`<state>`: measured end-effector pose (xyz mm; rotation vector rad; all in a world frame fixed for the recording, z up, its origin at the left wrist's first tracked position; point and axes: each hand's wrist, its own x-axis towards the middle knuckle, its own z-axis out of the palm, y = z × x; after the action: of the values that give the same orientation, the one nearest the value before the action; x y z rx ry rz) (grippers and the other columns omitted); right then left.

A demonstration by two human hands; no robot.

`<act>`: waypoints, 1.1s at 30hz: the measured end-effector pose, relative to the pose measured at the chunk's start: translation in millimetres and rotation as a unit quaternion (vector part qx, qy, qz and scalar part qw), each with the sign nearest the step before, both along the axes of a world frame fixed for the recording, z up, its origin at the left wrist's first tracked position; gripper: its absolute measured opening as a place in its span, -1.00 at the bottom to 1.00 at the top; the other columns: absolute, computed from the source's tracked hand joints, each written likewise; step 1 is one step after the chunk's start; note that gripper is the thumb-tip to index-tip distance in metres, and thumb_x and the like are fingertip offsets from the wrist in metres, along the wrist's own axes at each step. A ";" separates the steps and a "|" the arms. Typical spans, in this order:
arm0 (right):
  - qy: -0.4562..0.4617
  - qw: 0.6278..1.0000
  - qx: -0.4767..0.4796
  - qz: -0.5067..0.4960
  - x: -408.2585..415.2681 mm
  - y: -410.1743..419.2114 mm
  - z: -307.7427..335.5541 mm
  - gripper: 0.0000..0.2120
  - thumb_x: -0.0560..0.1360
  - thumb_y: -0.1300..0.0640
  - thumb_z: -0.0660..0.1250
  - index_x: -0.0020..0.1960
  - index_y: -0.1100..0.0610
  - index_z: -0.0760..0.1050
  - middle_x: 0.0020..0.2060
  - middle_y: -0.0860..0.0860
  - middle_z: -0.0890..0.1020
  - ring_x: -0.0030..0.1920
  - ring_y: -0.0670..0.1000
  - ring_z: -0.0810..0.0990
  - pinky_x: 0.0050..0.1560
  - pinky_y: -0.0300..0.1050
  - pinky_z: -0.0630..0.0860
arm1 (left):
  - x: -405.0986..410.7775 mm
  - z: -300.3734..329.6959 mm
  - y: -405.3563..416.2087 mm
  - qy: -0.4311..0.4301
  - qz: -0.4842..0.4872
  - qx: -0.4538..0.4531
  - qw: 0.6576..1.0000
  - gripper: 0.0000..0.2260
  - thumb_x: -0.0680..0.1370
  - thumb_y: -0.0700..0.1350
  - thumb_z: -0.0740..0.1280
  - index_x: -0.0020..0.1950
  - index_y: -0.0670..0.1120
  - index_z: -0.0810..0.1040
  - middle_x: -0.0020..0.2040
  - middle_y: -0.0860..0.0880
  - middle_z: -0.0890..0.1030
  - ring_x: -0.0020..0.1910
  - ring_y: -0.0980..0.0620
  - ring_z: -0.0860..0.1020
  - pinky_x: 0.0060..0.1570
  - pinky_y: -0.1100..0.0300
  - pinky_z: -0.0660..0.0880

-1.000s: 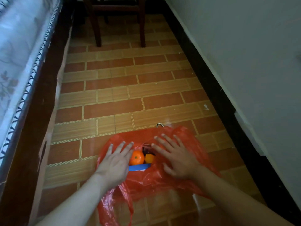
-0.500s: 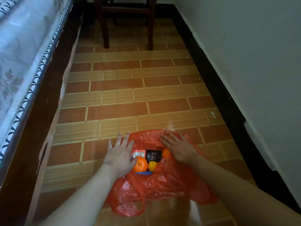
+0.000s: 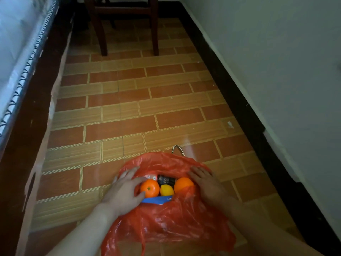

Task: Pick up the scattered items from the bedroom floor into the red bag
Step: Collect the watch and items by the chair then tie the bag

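Note:
The red bag point(image 3: 171, 222) lies on the tiled floor with its mouth spread wide. Inside I see an orange point(image 3: 149, 188), a small lemon point(image 3: 166, 190), a second orange point(image 3: 183, 184), a black packet point(image 3: 166, 179), a silvery wrapper point(image 3: 149, 176) and a blue flat item point(image 3: 156, 199). My left hand point(image 3: 125, 191) presses flat on the bag's left rim, fingers touching the first orange. My right hand point(image 3: 207, 183) lies flat on the right rim. A small metal chain point(image 3: 176, 148) lies on the floor just beyond the bag.
A bed with a dark wooden frame point(image 3: 36, 85) runs along the left. Dark chair legs point(image 3: 127, 26) stand at the far end. A white wall with black skirting point(image 3: 245, 108) bounds the right. A white scrap point(image 3: 229, 124) lies near the skirting.
Both hands have pulled the bag's mouth wider apart, showing more of the items inside. The view has shifted, and the chain beyond the bag shows again.

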<state>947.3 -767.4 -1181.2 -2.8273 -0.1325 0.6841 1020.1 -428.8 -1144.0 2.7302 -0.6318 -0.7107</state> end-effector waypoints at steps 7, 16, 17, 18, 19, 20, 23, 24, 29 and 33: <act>-0.210 0.966 0.119 -0.094 51.7 13.8 28.9 -0.55 0.61 0.02 0.16 0.48 -0.01 0.44 0.43 -0.04 0.46 0.42 0.02 0.42 0.39 0.06 0.40 | 3.2 15.4 -14.5 -0.047 -0.027 -0.050 0.997 -0.45 0.52 0.21 0.23 0.53 0.25 0.35 0.64 0.15 0.14 0.62 0.04 0.09 0.59 -0.12 0.01; -0.033 0.999 0.026 0.008 161.5 33.3 19.7 -0.20 0.47 0.52 0.20 0.59 -0.04 0.29 0.54 0.01 0.31 0.46 0.16 0.35 0.38 0.08 0.46 | -2.9 33.2 -5.6 -0.048 0.008 -0.101 0.994 -0.42 0.58 0.19 0.23 0.60 0.27 0.19 0.61 0.22 0.16 0.61 0.09 0.13 0.60 0.02 0.05; -0.016 0.999 0.014 0.029 164.0 34.5 13.5 -0.23 0.49 0.51 0.20 0.57 -0.07 0.32 0.53 0.00 0.32 0.47 0.17 0.34 0.38 0.10 0.46 | -3.5 34.0 -3.3 -0.047 0.018 -0.110 0.993 -0.42 0.58 0.19 0.23 0.60 0.26 0.20 0.61 0.22 0.18 0.60 0.11 0.14 0.60 0.02 0.06; -0.005 0.999 0.002 0.045 165.2 34.5 7.0 -0.30 0.52 0.47 0.20 0.54 -0.08 0.37 0.52 -0.01 0.34 0.45 0.17 0.35 0.37 0.11 0.45 | -3.9 34.9 -1.0 -0.047 0.023 -0.116 0.992 -0.43 0.57 0.19 0.22 0.60 0.26 0.21 0.60 0.22 0.19 0.59 0.12 0.16 0.60 0.02 0.07; -0.002 0.998 -0.009 0.055 164.5 34.0 1.7 -0.37 0.55 0.42 0.21 0.51 -0.08 0.41 0.49 -0.01 0.36 0.42 0.16 0.37 0.34 0.11 0.46 | -4.2 35.4 1.2 -0.049 0.027 -0.121 0.991 -0.43 0.57 0.20 0.20 0.59 0.26 0.22 0.60 0.22 0.21 0.59 0.12 0.18 0.60 0.02 0.08; -0.007 0.998 -0.017 0.056 162.8 33.8 -1.7 -0.44 0.57 0.38 0.22 0.48 -0.06 0.45 0.45 0.01 0.39 0.38 0.15 0.41 0.31 0.10 0.48 | -4.4 35.9 3.4 -0.053 0.031 -0.125 0.990 -0.43 0.56 0.20 0.19 0.59 0.25 0.24 0.59 0.21 0.23 0.58 0.11 0.20 0.60 0.02 0.09; -0.044 0.999 -0.007 -0.003 155.5 30.8 -11.1 -0.68 0.59 0.29 0.21 0.27 0.08 0.56 0.20 0.07 0.49 0.19 0.17 0.53 0.12 0.01 0.49 | -5.0 37.6 8.8 -0.058 0.047 -0.135 0.988 -0.45 0.56 0.17 0.21 0.57 0.22 0.29 0.57 0.19 0.29 0.56 0.07 0.24 0.57 0.03 0.18; -0.059 0.997 0.004 -0.042 153.1 29.7 -13.6 -0.77 0.59 0.27 0.20 0.15 0.10 0.57 0.12 0.09 0.51 0.13 0.19 0.56 0.06 -0.02 0.47 | -4.9 38.4 9.4 -0.060 0.050 -0.137 0.987 -0.46 0.57 0.15 0.22 0.57 0.21 0.31 0.56 0.19 0.30 0.55 0.07 0.25 0.55 0.02 0.22; -0.100 0.969 0.086 -0.207 144.7 22.6 -9.6 -0.91 0.52 0.31 0.31 -0.06 0.15 0.52 0.02 0.13 0.53 -0.02 0.24 0.58 0.03 0.14 0.58 | -6.5 38.8 6.3 -0.063 0.050 -0.139 0.987 -0.48 0.56 0.18 0.15 0.53 0.19 0.36 0.51 0.16 0.37 0.51 0.07 0.31 0.50 -0.02 0.30; -0.183 0.930 0.180 -0.262 130.2 14.0 11.8 -0.85 0.50 0.31 0.28 -0.08 0.07 0.43 -0.17 0.04 0.56 -0.19 0.10 0.56 -0.23 0.05 0.51 | -6.9 45.9 -7.0 -0.072 0.048 -0.142 0.986 -0.50 0.57 0.14 0.18 0.53 0.18 0.37 0.49 0.17 0.37 0.49 0.10 0.32 0.50 0.04 0.29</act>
<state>1077.5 -753.5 -1169.4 -2.4324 0.3860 0.0075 1013.2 -435.8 -1098.1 2.5400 -0.5789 -0.3707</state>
